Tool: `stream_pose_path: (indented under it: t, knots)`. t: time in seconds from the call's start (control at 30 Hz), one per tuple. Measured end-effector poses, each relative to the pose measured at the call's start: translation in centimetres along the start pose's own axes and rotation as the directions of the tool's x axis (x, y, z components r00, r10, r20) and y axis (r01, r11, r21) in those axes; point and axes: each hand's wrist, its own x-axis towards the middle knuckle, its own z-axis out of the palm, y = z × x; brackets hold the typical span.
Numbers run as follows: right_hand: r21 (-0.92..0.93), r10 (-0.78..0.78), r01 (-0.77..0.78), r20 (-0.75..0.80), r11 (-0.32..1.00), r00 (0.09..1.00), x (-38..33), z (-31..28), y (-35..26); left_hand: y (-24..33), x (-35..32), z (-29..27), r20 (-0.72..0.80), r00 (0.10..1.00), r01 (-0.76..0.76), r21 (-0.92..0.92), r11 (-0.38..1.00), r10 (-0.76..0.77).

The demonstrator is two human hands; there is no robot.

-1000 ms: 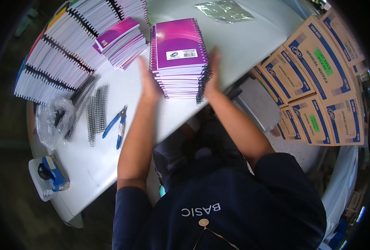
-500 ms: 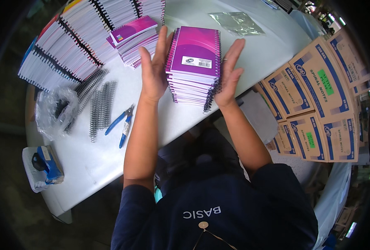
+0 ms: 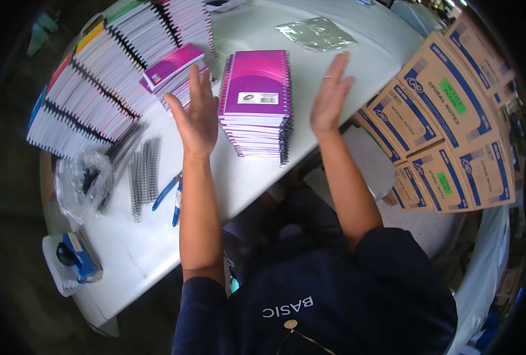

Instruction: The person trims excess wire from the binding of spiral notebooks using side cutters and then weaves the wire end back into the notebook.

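Note:
A tall stack of purple and pink spiral notebooks (image 3: 256, 86) stands in front of me on the white table (image 3: 126, 254). My left hand (image 3: 199, 121) is raised just left of the stack, fingers stretched and thumb apart, holding nothing. To the right, my right hand (image 3: 331, 97) is held up with its fingers extended, a clear gap between it and the notebooks. Behind my left hand sits a smaller pile of purple notebooks (image 3: 177, 68), partly covered by the fingers. Blue-handled pliers (image 3: 167, 192) lie beside my left forearm, which hides part of them.
Long rows of spiral-bound notebooks (image 3: 100, 83) fill the far left. Loose black wire coils (image 3: 144, 177), a clear plastic bag (image 3: 85, 186) and a blue tape dispenser (image 3: 82, 257) lie nearer. A clear plastic sheet (image 3: 317, 34) rests at the back. Cardboard boxes (image 3: 446, 118) are stacked on the right.
Both hands have come away from the sides of the notebook stack, the right one farther out. The whole view has shifted slightly, and the stack stays standing on the table.

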Motion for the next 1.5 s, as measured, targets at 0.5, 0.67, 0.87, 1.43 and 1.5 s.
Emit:
stream_pose_path:
  t: [0.5, 0.67, 0.87, 1.43, 1.5]
  knots:
    - [-0.001, 0.142, -0.142, 0.07, 0.99, 0.987, 0.6, 1.7, 4.1, -1.4, -0.2, 1.6, -0.023, 0.993, 0.112, -0.166, 0.98, -0.117]
    - [-0.027, 0.175, -0.174, 0.079, 0.984, 0.981, 0.5, 2.2, 5.0, -2.9, -0.1, 1.3, -0.11, 0.982, 0.152, -0.048, 0.987, -0.156]
    - [0.242, 0.342, -0.339, 0.028, 0.909, 0.939, -0.4, 1.3, 4.8, -3.1, -0.3, -0.4, -0.134, 0.972, 0.178, -0.115, 0.977, -0.192]
    - [0.131, 0.552, -0.692, 0.506, 0.71, 0.662, -1.1, 0.4, 7.5, -3.1, -3.1, -1.5, -0.449, 0.877, 0.14, -0.099, 0.985, -0.169]
    - [-0.185, 0.633, -0.607, 0.284, 0.773, 0.72, -1.2, -0.7, 7.8, -4.1, -6.1, 1.2, -0.603, 0.791, 0.134, 0.007, 0.991, -0.103]
